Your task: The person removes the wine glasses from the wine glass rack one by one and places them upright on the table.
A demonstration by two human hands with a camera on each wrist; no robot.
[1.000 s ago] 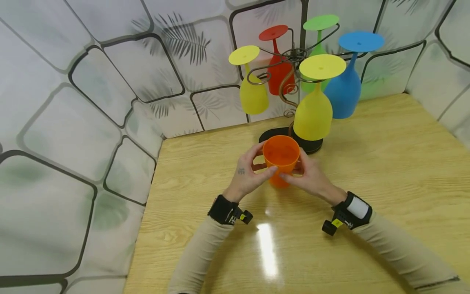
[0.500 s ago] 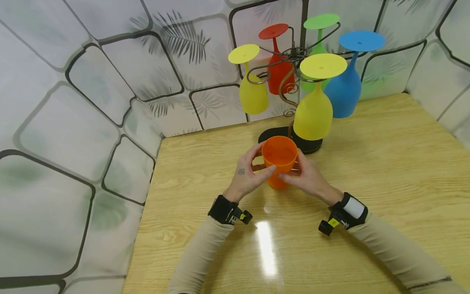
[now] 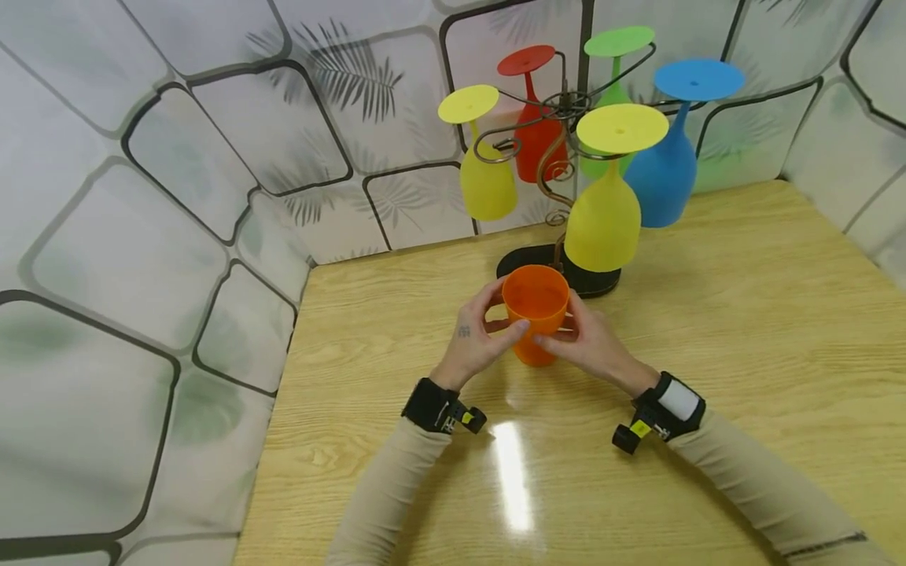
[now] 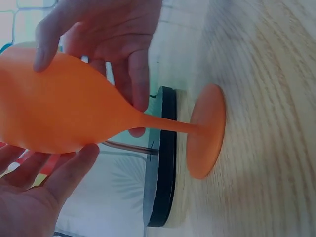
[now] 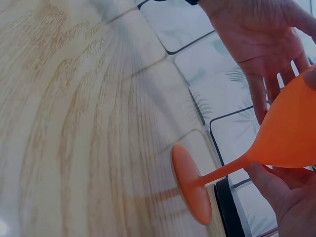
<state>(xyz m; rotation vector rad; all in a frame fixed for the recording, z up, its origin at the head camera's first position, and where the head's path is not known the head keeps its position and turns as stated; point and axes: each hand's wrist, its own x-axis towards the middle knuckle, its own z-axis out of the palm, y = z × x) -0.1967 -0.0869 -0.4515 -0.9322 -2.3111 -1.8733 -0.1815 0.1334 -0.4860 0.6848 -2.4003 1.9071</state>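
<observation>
An orange goblet (image 3: pixel 535 314) stands upright between both hands, its opening facing up. My left hand (image 3: pixel 476 338) holds the bowl from the left, its thumb on the near side. From the right, my right hand (image 3: pixel 593 338) grips the same bowl, thumb also in front. In the left wrist view the goblet's thin stem (image 4: pixel 165 124) and round foot (image 4: pixel 207 131) show below the fingers. The foot is at the tabletop; whether it touches I cannot tell. The head view hides stem and foot behind the bowl.
Just behind the goblet stands a metal rack with a black base (image 3: pixel 594 279). Upside-down goblets hang from it: two yellow (image 3: pixel 604 224), one red (image 3: pixel 539 141), one green (image 3: pixel 614 90), one blue (image 3: pixel 664 173). Patterned walls (image 3: pixel 418 102) border the wooden table (image 3: pixel 743 314) at the back and left.
Both hands have brought the orange goblet slightly nearer to me and a little left. The grip looks the same, and the rack with its goblets stays put.
</observation>
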